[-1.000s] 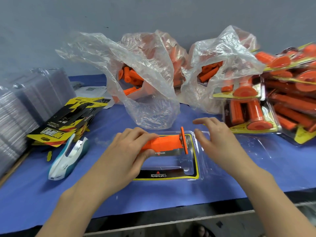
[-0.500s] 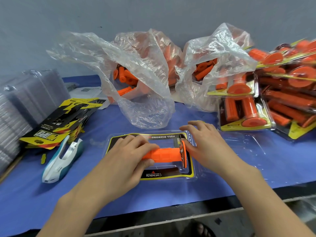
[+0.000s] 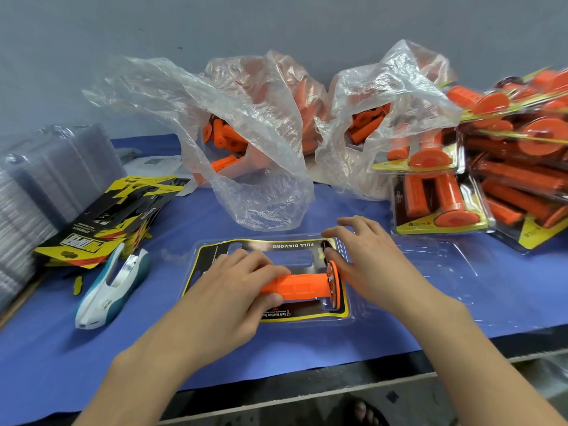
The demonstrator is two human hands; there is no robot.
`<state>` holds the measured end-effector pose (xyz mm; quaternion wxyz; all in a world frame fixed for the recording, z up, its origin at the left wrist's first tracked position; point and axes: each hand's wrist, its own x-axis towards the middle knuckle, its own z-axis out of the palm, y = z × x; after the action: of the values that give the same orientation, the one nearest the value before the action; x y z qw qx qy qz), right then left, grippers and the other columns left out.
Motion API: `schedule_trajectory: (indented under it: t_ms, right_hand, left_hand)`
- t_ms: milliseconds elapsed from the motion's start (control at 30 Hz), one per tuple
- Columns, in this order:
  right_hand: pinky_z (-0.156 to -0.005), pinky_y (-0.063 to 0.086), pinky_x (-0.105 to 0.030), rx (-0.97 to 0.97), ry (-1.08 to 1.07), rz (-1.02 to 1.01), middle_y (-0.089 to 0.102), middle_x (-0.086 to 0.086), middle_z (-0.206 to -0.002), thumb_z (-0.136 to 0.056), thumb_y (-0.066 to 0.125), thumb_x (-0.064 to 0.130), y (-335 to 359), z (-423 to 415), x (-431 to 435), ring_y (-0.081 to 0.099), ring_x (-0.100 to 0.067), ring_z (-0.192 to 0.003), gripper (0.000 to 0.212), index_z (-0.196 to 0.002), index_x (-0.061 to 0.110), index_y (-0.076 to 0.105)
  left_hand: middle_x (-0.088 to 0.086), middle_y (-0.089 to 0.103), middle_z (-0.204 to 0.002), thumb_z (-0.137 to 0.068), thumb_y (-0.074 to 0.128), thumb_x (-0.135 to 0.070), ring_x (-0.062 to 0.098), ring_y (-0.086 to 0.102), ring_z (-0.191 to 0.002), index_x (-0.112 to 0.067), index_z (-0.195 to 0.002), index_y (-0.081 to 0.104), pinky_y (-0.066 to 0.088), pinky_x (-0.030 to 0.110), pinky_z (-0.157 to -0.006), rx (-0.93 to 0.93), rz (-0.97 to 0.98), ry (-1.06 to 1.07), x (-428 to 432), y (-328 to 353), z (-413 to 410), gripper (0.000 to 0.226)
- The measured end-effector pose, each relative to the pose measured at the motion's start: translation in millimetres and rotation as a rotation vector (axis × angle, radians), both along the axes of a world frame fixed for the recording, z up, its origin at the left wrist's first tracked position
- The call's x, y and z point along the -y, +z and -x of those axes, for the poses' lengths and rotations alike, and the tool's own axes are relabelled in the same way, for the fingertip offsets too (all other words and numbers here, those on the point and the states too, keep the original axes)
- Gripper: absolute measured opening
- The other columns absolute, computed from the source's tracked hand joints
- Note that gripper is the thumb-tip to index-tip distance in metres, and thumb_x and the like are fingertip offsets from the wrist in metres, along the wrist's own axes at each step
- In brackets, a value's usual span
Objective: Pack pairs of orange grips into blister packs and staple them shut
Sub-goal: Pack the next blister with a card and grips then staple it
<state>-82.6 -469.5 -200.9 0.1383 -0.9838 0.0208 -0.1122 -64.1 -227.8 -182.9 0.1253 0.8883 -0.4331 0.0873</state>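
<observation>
In the middle of the blue table cover [image 3: 76, 348], close to the front edge, an open blister pack [image 3: 194, 265] lies flat with a black and yellow printed card [image 3: 285, 245] inside it. One orange grip [image 3: 295, 285] lies across the front half of this pack, its wide round end pointing to the right. The left hand [image 3: 233, 290] holds the narrow end of the grip: the fingers are curled over the top of it and the thumb is under it. The right hand [image 3: 368, 262] is loosely spread, with the fingers only a little bent. Its thumb side touches the round end of the grip and its first fingers reach over the back corner of the card; it grasps nothing. The clear lid [image 3: 445, 272] of the pack lies open to the right, flat on the cover.

To the left of the pack lies a white and teal stapler [image 3: 113, 290], and behind it a loose pile of the same printed cards [image 3: 107, 216]. Further left stands a stack of empty clear packs [image 3: 37, 179]. Behind the pack, two thin plastic bags [image 3: 246, 133] hold many loose orange grips. On the right side, finished packs [image 3: 439, 204] with pairs of grips are piled on each other.
</observation>
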Motion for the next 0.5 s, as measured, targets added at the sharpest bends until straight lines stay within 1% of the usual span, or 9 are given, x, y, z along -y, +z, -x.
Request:
schedule_trajectory:
  t_ms: [233,367,500]
  right_hand:
    - [-0.113,0.022,-0.034,0.014,0.006,-0.006,0.038,0.001,-0.149,-0.101,0.045,0.041,-1.0,-0.6,0.1,0.026,-0.022,-0.14,0.036,-0.135,0.033,0.051]
    - [-0.113,0.022,-0.035,0.012,0.017,-0.003,0.037,0.0,-0.15,-0.101,0.045,0.04,-2.0,0.4,0.5,0.024,-0.023,-0.142,0.033,-0.133,0.034,0.053]
    - [-0.112,0.023,-0.035,0.018,0.025,0.002,0.038,-0.001,-0.149,-0.101,0.046,0.039,-2.5,0.1,0.3,0.025,-0.023,-0.142,0.031,-0.13,0.035,0.055]
  left_hand:
    - [-0.014,0.051,-0.109,-0.094,0.05,-0.043,0.008,0.045,-0.094,-0.034,-0.124,0.058,0.04,0.03,-0.083,-0.016,-0.01,-0.001,1.3,-1.6,-0.9,0.032]
    - [-0.012,0.052,-0.106,-0.093,0.054,-0.04,0.007,0.043,-0.094,-0.031,-0.122,0.06,0.043,0.032,-0.082,-0.014,-0.001,-0.01,1.7,-3.2,-1.4,0.031]
    - [-0.013,0.051,-0.106,-0.094,0.053,-0.04,0.006,0.043,-0.095,-0.032,-0.123,0.06,0.043,0.031,-0.082,-0.009,-0.011,-0.004,2.6,-4.8,-1.2,0.031]
